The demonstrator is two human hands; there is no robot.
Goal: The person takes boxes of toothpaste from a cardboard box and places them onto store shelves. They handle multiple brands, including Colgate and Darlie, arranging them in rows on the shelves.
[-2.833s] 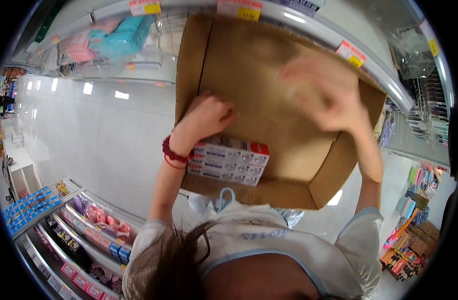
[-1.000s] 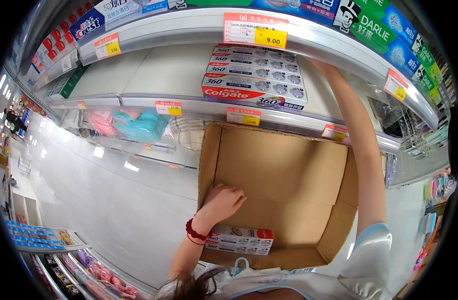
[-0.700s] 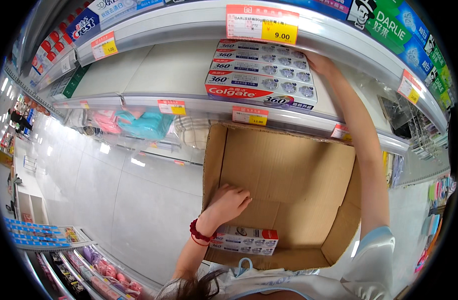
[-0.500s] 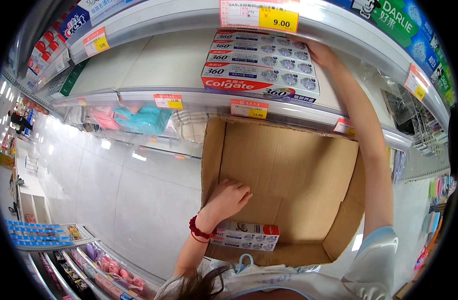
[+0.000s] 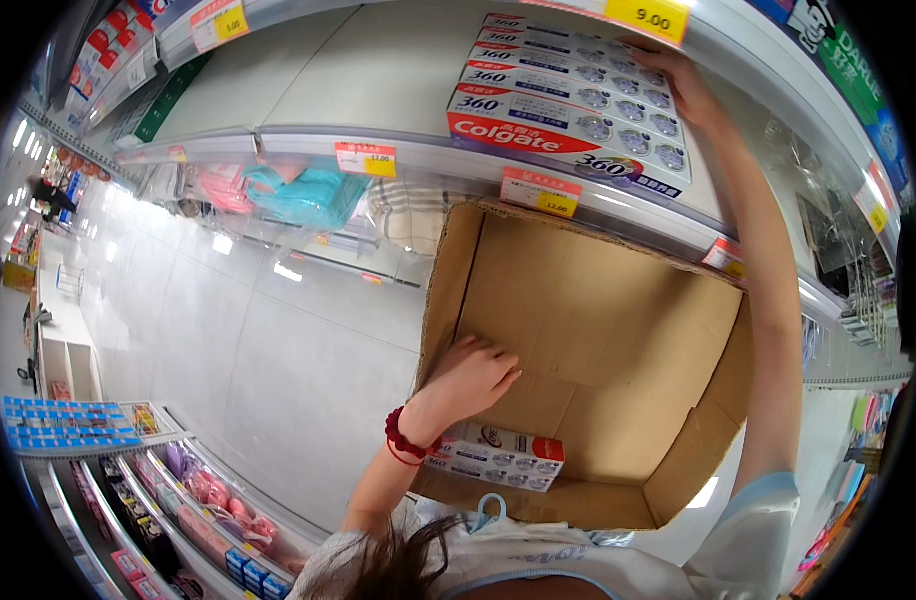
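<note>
Cardboard box holds toothpaste cartons just below the left hand, fingers loosely curled, empty; right hand rests flat on shelved cartons.

This was a shop, a supermarket or drugstore aisle. White shelves ran along it, their front edges carrying yellow and red price tags. Toothpaste cartons lay stacked on the shelf at the right hand's fingers. An open cardboard shipping box with a few more toothpaste cartons sat just below the left hand's fingers. Far left of them stretched a shiny grey floor, with lower shelves of small packaged goods beneath.
</note>
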